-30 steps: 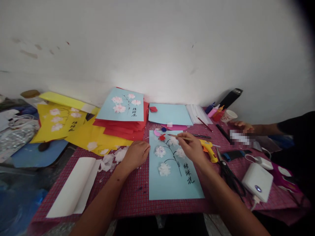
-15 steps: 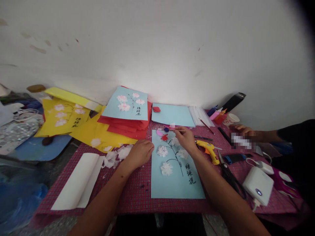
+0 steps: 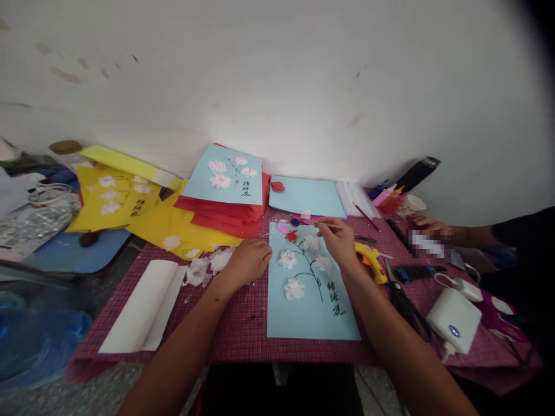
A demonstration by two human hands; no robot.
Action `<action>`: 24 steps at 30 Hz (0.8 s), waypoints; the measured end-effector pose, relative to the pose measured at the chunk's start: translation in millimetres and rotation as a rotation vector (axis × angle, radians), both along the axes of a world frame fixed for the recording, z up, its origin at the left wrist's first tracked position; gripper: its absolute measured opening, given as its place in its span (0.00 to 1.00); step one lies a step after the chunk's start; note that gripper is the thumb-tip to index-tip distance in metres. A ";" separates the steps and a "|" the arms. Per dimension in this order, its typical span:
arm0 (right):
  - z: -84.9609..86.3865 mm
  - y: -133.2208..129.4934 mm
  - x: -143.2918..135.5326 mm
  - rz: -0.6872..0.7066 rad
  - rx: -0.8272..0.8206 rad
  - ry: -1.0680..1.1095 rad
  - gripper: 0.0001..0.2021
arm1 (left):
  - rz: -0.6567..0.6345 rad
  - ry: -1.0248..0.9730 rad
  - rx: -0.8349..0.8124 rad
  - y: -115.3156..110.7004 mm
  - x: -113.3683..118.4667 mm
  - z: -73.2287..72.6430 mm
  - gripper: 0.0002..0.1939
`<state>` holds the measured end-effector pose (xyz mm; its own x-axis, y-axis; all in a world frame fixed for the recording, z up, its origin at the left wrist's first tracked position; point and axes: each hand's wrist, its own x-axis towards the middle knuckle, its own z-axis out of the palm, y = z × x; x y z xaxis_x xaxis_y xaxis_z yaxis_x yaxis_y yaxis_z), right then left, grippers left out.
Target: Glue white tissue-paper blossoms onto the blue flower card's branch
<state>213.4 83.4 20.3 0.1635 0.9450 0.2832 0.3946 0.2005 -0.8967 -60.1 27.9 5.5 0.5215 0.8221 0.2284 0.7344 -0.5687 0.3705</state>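
A light blue sheet point(image 3: 286, 320) lies before me, bearing white paper flowers point(image 3: 295, 288), a drawn dark stem and black characters. My right hand point(image 3: 337, 240) is above its upper right part, fingers pinched on a thin stick-like tool point(image 3: 318, 224) that points left. Small pink, dark blue and red paint spots point(image 3: 292, 235) lie near the sheet's top edge, left of the tool tip. My left hand point(image 3: 250, 260) rests at the sheet's left edge with its fingers curled; whether it holds anything is hidden. White paper scraps point(image 3: 198, 271) lie beside it.
A folded white paper point(image 3: 137, 306) is at the left. Behind are yellow sheets point(image 3: 158, 222) and a red stack point(image 3: 217, 215). A yellow glue gun point(image 3: 372, 261), scissors point(image 3: 405, 303) and a white power bank point(image 3: 455, 319) lie right. Another person's hand point(image 3: 433, 226) is at the far right.
My right hand has drawn slightly right and away from the paint spots with the tool. The view has shifted a little. My left hand has stayed by the sheet's left edge.
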 end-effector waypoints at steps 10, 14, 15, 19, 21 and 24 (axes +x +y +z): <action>1.3 -125.4 24.0 0.079 -0.051 0.331 0.05 | 0.010 0.023 -0.017 -1.1 1.2 -1.3 0.09; -15.1 -163.6 23.5 0.104 -0.129 0.343 0.06 | 0.013 0.023 -0.020 -3.1 1.5 -0.1 0.06; -17.1 -169.3 22.0 0.094 -0.135 0.343 0.07 | 0.012 0.021 -0.020 -3.7 1.5 0.0 0.05; -18.9 -180.5 14.4 0.072 -0.134 0.301 0.07 | 0.016 0.014 -0.028 -6.1 1.4 0.6 0.03; -17.6 -181.2 10.7 0.084 -0.147 0.241 0.07 | 0.018 0.015 -0.030 -6.7 1.1 1.1 0.02; -13.6 -178.4 5.4 0.102 -0.158 0.150 0.08 | 0.014 0.019 -0.032 -6.8 0.4 1.0 0.02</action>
<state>218.8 -95.1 6.8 0.0936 0.9895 0.1101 0.2398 0.0849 -0.9671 -59.7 21.1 6.5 0.5138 0.8362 0.1920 0.7493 -0.5463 0.3742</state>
